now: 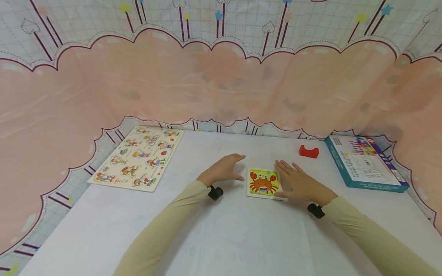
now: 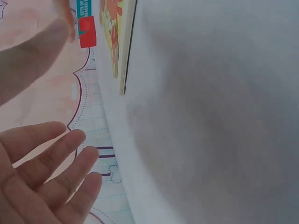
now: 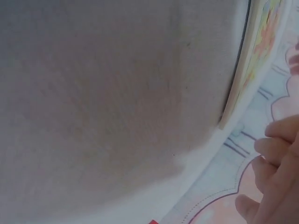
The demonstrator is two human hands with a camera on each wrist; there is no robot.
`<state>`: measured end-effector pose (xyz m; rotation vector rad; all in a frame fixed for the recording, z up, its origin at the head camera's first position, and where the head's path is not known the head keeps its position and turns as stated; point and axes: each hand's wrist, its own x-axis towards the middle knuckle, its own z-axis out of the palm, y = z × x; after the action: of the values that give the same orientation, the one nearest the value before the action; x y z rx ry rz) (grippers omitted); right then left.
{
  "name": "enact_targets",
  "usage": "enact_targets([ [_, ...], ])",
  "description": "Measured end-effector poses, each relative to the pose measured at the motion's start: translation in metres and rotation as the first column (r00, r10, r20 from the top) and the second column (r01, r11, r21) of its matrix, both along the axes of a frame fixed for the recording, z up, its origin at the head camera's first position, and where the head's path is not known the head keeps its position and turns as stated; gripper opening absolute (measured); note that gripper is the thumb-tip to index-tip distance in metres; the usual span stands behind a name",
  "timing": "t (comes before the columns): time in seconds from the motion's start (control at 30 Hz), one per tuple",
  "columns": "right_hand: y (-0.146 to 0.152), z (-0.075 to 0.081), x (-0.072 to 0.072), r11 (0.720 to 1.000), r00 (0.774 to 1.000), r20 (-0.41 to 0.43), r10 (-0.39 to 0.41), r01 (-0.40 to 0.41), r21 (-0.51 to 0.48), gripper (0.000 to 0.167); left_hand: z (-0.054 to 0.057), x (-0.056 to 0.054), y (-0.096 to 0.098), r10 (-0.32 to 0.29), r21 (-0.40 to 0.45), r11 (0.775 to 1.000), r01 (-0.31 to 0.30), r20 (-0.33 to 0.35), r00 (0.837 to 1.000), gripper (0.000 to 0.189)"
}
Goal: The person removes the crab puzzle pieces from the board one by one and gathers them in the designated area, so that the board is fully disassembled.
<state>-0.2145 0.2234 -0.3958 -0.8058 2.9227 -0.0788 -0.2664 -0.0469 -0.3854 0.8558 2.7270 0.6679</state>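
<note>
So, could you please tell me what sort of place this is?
Probably a children's play or learning area, though I cannot be sure: a small crab board and a larger board of cartoon figures lie on a white tabletop, with a cartoon-patterned sheet behind.

Long, plain, pale yellowish-beige fabric sleeves (image 1: 162, 234) are worn on both arms, lightly creased toward the cuffs (image 1: 201, 188). A small, blocky black camera (image 1: 215, 193) is worn at each wrist.

We see a square crab-printed panel (image 1: 264, 183), red-orange on yellow with cream edging, a notched red block (image 1: 308, 152), a flat teal-sided white box (image 1: 366, 168), beige sleeves (image 1: 165, 232), a white tabletop (image 1: 224, 234), and peach cloth (image 1: 155, 84) scalloped in maroon.
</note>
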Motion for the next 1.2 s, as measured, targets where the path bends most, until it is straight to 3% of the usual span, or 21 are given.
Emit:
enact_targets([
  [0.23,-0.002,-0.003,-0.004,1.0,0.996,0.086,-0.024,0.024,0.003,0.102,-0.008,-0.013,0.009,0.02,0.072,0.997,-0.029,0.131,0.991,0.066],
  [0.37,-0.004,-0.002,-0.006,0.999,0.992,0.119,-0.042,0.043,-0.002,0.103,-0.01,-0.017,0.014,0.023,0.093,0.995,-0.039,0.167,0.986,0.062],
  [0.6,-0.005,0.0,-0.006,0.998,0.985,0.159,-0.059,0.06,-0.003,0.101,-0.019,-0.022,0.021,0.024,0.083,0.996,-0.037,0.158,0.987,0.06],
  [0.83,-0.002,-0.004,-0.004,0.998,0.983,0.174,-0.058,0.057,0.006,0.1,-0.026,-0.024,0.027,0.065,0.135,0.986,-0.092,0.193,0.979,0.056],
  [1.2,0.002,-0.006,-0.003,0.999,0.986,0.159,-0.05,0.049,0.01,0.102,-0.026,-0.02,0.032,0.094,0.14,0.983,-0.118,0.172,0.981,0.046],
])
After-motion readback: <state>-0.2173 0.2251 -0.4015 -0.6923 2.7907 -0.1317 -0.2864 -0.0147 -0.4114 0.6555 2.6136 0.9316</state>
